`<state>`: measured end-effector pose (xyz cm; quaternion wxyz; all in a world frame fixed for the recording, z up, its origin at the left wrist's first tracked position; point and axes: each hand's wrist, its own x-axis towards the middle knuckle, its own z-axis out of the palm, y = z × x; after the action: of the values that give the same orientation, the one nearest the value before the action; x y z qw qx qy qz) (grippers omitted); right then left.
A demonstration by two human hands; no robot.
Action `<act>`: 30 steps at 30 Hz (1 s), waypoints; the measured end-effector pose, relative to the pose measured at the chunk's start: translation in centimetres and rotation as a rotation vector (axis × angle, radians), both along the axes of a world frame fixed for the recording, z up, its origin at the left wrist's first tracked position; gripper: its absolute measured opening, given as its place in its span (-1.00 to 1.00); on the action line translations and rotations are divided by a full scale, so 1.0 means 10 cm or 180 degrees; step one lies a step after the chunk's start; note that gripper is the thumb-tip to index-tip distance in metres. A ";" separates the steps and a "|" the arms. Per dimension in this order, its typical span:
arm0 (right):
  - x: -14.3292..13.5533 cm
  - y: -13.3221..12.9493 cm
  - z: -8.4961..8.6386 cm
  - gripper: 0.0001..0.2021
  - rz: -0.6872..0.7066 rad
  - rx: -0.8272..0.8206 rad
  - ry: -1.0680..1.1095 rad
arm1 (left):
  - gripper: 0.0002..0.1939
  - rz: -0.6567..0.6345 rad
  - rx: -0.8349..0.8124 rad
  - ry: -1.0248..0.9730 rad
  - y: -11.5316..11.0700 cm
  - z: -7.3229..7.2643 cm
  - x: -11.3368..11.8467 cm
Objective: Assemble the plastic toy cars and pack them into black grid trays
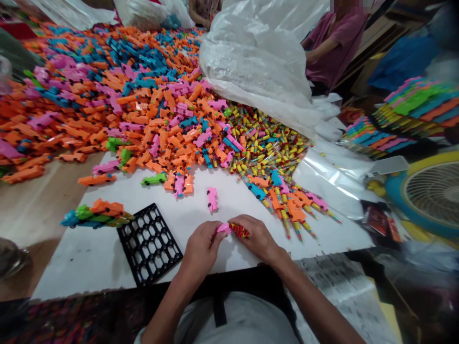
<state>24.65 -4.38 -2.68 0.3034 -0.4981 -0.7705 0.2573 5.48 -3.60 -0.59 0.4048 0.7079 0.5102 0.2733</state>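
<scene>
Near the table's front edge my left hand [205, 241] pinches a pink toy car [224, 229]. My right hand [256, 236] is closed around several small yellow-and-red tubes [239, 231], whose ends touch or nearly touch the pink car. Another pink car [212, 199] lies on the white sheet just beyond my hands. Left of my left hand is a black grid tray [152, 243] with rows of holes; several orange, green and blue cars on tubes [103, 210] stand at its back left corner. To the right, cars joined to clear tubes [294, 208] lie fanned out.
A large heap of loose toy cars [143, 110] covers the back left. Yellow tubes [265, 143] are piled at centre right below a big plastic bag [258, 62]. At the right are a fan [430, 193] and stacked finished rows [423, 102]. Two people are behind the table.
</scene>
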 end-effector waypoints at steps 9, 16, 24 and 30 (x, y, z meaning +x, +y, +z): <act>0.03 -0.07 -0.06 -0.76 0.0460 0.0389 -0.0134 | -0.78 0.0538 -0.1119 -0.0195 -0.01 -0.02 0.04; -0.05 -0.12 -0.12 -0.80 0.0545 0.0567 -0.0228 | -0.76 0.0390 -0.1403 0.0016 0.04 -0.03 0.04; 0.31 -0.12 -0.03 -0.83 0.0096 0.0239 -0.0195 | -0.69 -0.0085 -0.0565 0.0168 0.18 0.02 0.01; 0.94 0.10 0.26 -0.85 -0.1664 0.1057 0.0109 | -0.48 0.0997 0.0468 0.0973 0.72 0.00 0.24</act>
<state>34.05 -3.34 -0.04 0.4494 -0.6186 -0.6426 0.0496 7.85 3.62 -0.63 0.2227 0.6808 0.6480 0.2588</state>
